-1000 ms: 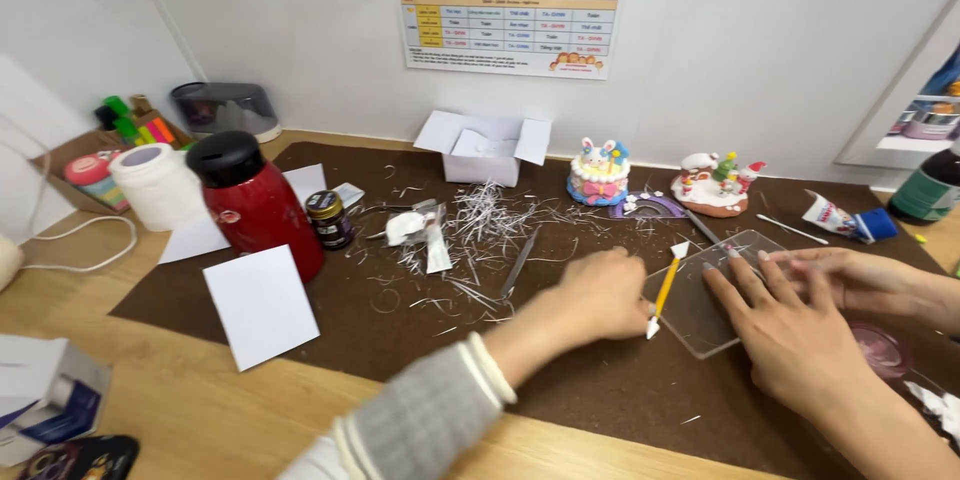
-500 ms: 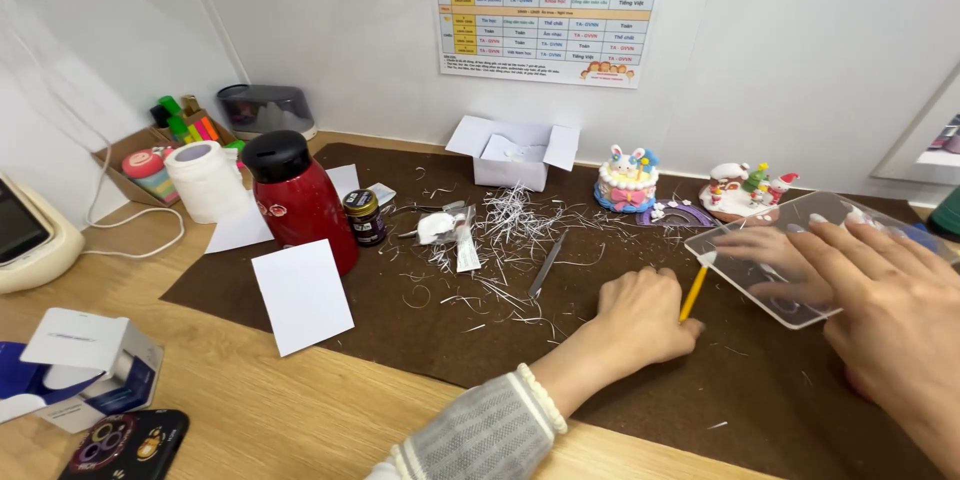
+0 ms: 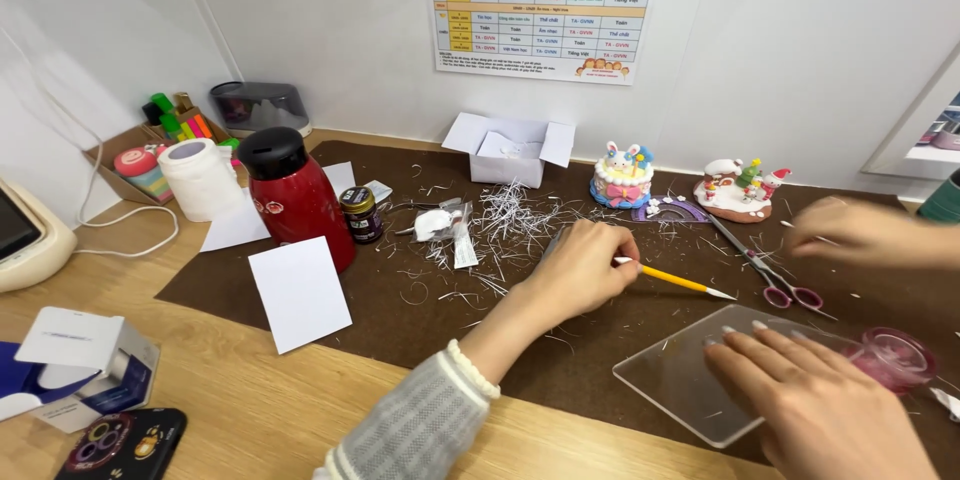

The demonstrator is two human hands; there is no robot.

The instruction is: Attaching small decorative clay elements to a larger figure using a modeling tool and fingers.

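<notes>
Two hands at work on a dark brown mat [image 3: 420,325]. Left hand [image 3: 585,270], in a grey knit sleeve with a cream cuff, has its fingers curled shut round the back end of a yellow pencil-like tool [image 3: 675,281]; the tool's pale tip points right and lies low over the mat, between hand and scissors. Right hand [image 3: 815,410] lies flat, fingers spread and open, pressing on a clear acrylic sheet [image 3: 670,385] that rests on the mat near its front edge; it grips nothing. Just right of the sheet, a small pink glass cup [image 3: 895,355].

Scissors [image 3: 770,275] with pink handles lie shut on the mat, just beyond the tool's tip. Another person's hand [image 3: 850,232] reaches in from the right edge, blurred, near the scissors; what it holds cannot be told.

Behind the left hand: a heap of white paper shreds [image 3: 505,215], a small open white box [image 3: 510,150] by the wall, and two little clay cake models [image 3: 622,178].

Further left: red thermos [image 3: 290,200] with black lid, small dark jar [image 3: 362,215] just beside it, white card [image 3: 300,292] leaning over the mat's edge, white roll [image 3: 200,178], cardboard tray of markers [image 3: 165,130]. A phone [image 3: 125,445] lies on the wooden table [image 3: 200,390] at the near left corner. Colour timetable chart [image 3: 545,5] on the wall.
</notes>
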